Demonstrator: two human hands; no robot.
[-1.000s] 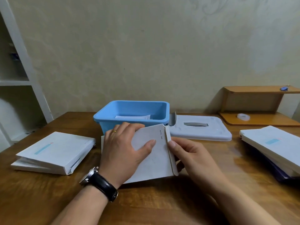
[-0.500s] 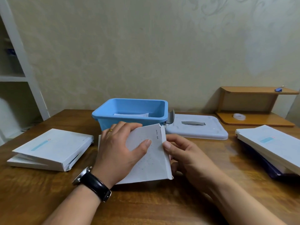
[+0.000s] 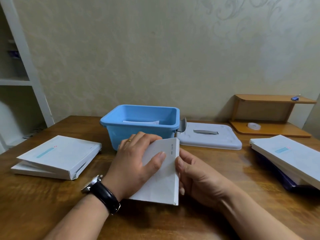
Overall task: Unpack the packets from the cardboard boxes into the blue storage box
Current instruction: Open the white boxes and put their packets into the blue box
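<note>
A brown wooden bench (image 3: 43,201) with a glossy, streaked grain fills the lower view and runs back to a pale wall (image 3: 138,58) papered with a faint embossed scroll pattern. White shelving (image 3: 26,54) stands against the wall at far left. At the back right of the bench sits a low wooden stand (image 3: 270,101); a tape roll (image 3: 254,126) lies on its lower board and a small blue clip (image 3: 295,98) on its top.

The blue box (image 3: 121,134) stands open at the middle rear, with one white packet (image 3: 141,122) lying flat inside. Its white lid (image 3: 213,141), with a grey handle, lies flat just to the right, close against it.

In front of the blue box, the carton (image 3: 164,181) is held tilted above the bench. The left hand (image 3: 133,167), with a ring and a black watch (image 3: 100,191), grips it: fingers curled over the far edge, thumb pressed on the top face. The right hand (image 3: 200,181) pinches the carton's right edge, thumb on the side and fingers tucked beneath.

The left cartons (image 3: 58,156), two white ones stacked, lie on the bench well to the left, the upper one's end gaping. The right cartons (image 3: 290,156) are stacked at the right edge on something dark blue (image 3: 277,175).
</note>
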